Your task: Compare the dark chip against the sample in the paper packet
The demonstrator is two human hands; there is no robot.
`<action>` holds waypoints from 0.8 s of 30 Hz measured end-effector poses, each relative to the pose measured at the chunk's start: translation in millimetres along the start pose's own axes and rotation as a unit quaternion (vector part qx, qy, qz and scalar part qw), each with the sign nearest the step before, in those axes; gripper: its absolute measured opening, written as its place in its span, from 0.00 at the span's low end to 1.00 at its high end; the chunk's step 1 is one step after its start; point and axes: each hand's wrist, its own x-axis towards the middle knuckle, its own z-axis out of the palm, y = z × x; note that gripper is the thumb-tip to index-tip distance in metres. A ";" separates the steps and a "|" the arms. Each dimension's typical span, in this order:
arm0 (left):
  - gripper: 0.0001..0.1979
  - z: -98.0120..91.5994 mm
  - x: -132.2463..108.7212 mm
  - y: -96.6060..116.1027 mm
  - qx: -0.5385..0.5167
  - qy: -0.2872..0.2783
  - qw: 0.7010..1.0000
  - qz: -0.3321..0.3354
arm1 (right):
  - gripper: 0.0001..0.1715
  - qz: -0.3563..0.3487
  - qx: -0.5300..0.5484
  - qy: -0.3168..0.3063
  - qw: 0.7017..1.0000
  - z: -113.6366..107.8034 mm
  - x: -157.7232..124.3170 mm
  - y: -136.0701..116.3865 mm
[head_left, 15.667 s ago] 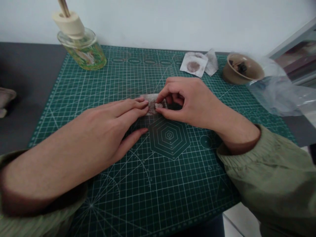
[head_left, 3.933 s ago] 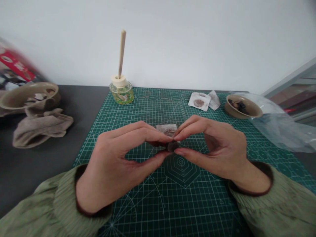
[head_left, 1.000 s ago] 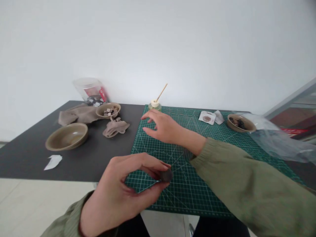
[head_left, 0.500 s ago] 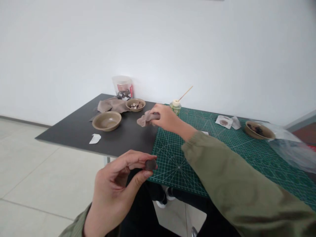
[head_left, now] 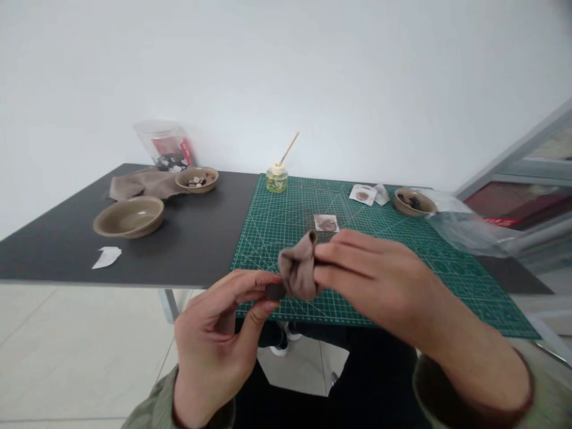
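My left hand [head_left: 213, 333] pinches a small dark lump [head_left: 275, 291] between thumb and fingers, low in the view over the front edge of the green cutting mat [head_left: 277, 238]. My right hand [head_left: 375, 280] grips a crumpled taupe cloth [head_left: 298, 268], its folds bunched up and touching the dark lump. A small square of paper with a brown mark [head_left: 326, 223] lies on the mat, just beyond the cloth. The underside of the lump is hidden by my fingers.
On the dark table are a large glazed bowl [head_left: 128, 216], a small bowl of pieces [head_left: 196, 179], a cloth [head_left: 143, 183], a white scrap [head_left: 106, 257] and a transparent tub [head_left: 166, 146]. A jar with a stick [head_left: 277, 179] and a bowl [head_left: 414, 202] stand behind the mat.
My right hand has carried the taupe cloth from the table over to the dark lump in my left hand. My view has swung back toward the mat, and the left hand keeps its pinch.
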 end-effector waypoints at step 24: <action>0.16 82.8 -12.0 11.6 -0.074 -0.096 0.992 -0.030 | 0.19 0.294 0.202 0.101 0.929 -17.7 -100.7 -38.8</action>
